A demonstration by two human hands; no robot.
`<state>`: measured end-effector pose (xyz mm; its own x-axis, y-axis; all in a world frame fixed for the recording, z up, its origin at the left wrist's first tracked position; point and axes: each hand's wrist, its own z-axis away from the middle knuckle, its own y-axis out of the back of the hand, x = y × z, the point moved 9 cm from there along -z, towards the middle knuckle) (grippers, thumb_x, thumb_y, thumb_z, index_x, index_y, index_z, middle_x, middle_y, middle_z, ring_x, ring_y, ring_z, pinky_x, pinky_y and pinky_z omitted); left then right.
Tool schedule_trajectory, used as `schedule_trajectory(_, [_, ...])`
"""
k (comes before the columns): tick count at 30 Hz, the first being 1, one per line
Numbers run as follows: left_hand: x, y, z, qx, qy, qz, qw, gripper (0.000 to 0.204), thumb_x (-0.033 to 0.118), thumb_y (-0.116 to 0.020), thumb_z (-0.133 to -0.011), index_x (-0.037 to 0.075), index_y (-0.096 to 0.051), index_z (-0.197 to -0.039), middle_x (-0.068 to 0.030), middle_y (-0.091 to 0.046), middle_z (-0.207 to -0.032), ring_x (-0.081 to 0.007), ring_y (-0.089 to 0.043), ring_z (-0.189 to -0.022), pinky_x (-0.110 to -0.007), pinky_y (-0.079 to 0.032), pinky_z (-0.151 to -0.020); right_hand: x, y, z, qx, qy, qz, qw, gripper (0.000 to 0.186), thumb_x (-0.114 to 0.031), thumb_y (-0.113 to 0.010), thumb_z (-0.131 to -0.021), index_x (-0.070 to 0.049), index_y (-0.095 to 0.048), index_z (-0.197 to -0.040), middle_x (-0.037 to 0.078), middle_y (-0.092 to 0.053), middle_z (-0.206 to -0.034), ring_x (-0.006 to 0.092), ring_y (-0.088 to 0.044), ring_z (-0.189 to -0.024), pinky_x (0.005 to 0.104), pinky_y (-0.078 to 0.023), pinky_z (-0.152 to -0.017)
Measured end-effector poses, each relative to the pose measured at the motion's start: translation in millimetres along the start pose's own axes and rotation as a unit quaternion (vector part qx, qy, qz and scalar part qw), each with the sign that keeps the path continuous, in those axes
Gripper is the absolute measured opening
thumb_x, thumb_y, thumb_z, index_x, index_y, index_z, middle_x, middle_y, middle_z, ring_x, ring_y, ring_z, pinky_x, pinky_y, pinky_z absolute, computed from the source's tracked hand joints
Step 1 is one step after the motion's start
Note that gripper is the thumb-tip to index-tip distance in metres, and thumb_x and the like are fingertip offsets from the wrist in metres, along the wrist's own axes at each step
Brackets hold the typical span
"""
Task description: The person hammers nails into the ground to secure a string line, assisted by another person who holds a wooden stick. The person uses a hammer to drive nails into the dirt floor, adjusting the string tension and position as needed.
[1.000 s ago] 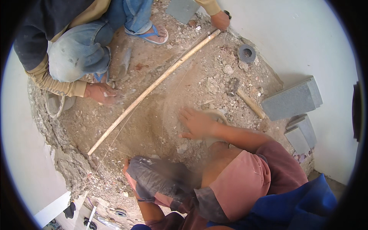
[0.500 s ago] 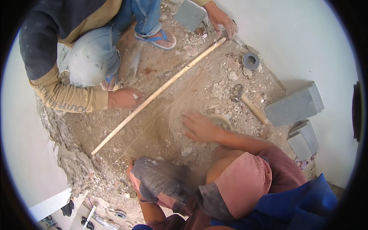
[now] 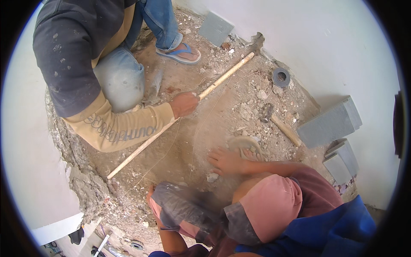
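Note:
My right hand (image 3: 224, 160) lies spread on the dusty soil (image 3: 171, 154), fingers apart and holding nothing. Beside it is a tan, rounded object (image 3: 242, 142), partly covered, with my toes against it. Only a sliver of my left hand (image 3: 150, 193) shows beside my left knee; its fingers are hidden. Across the floor lies a long wooden pole (image 3: 227, 76). A co-worker's hand (image 3: 185, 104) closes on its middle, and the sleeve covers part of it. Thin string (image 3: 195, 132) runs over the soil between the pole and my right hand.
A hammer (image 3: 280, 124) and a dark grey roll (image 3: 281, 77) rest on rubble to the right. Grey tiles (image 3: 329, 120) lean by the right wall, another tile (image 3: 215, 29) at the back. The co-worker's sandalled foot (image 3: 184, 52) stands far left; broken edging (image 3: 81, 180) borders the left.
The co-worker has leaned inward, bringing one hand onto the pole's middle; the other hand has left its far end and gone out of view. My right hand has shifted slightly nearer to me.

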<state>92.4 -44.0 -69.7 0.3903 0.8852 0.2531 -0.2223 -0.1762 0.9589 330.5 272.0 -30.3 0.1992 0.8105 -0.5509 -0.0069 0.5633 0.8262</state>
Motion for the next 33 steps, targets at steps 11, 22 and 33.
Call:
schedule_trajectory(11, [-13,1,6,0.025,0.010,-0.019,0.999,0.039,0.039,-0.068,-0.099,0.017,-0.070,-0.131,-0.0156,-0.066,-0.134,-0.0306,-0.063,-0.120,-0.049,-0.048,-0.099,-10,2,4,0.037,0.053,-0.020,0.998,0.029,-0.013,-0.067,-0.089,-0.002,-0.066,-0.116,0.013,-0.062,-0.116,0.0305,-0.055,-0.122,0.0558,-0.032,-0.120])
schedule_trajectory(22, [-19,1,-1,0.050,0.000,-0.052,0.997,0.041,0.040,-0.068,-0.100,0.018,-0.069,-0.134,-0.0153,-0.064,-0.138,-0.0308,-0.061,-0.124,-0.050,-0.047,-0.101,-17,-1,9,0.027,0.097,0.025,0.995,0.043,-0.009,-0.068,-0.083,-0.005,-0.064,-0.125,0.010,-0.060,-0.122,0.0272,-0.053,-0.130,0.0629,-0.022,-0.124])
schedule_trajectory(33, [-35,9,-1,0.083,-0.008,-0.088,0.993,0.042,0.041,-0.067,-0.100,0.019,-0.069,-0.136,-0.0151,-0.063,-0.142,-0.0309,-0.060,-0.128,-0.051,-0.046,-0.104,-24,12,15,-0.004,0.112,0.064,0.992,0.033,-0.017,-0.066,-0.088,-0.008,-0.066,-0.120,0.010,-0.060,-0.121,0.0255,-0.056,-0.127,0.0632,-0.027,-0.121])
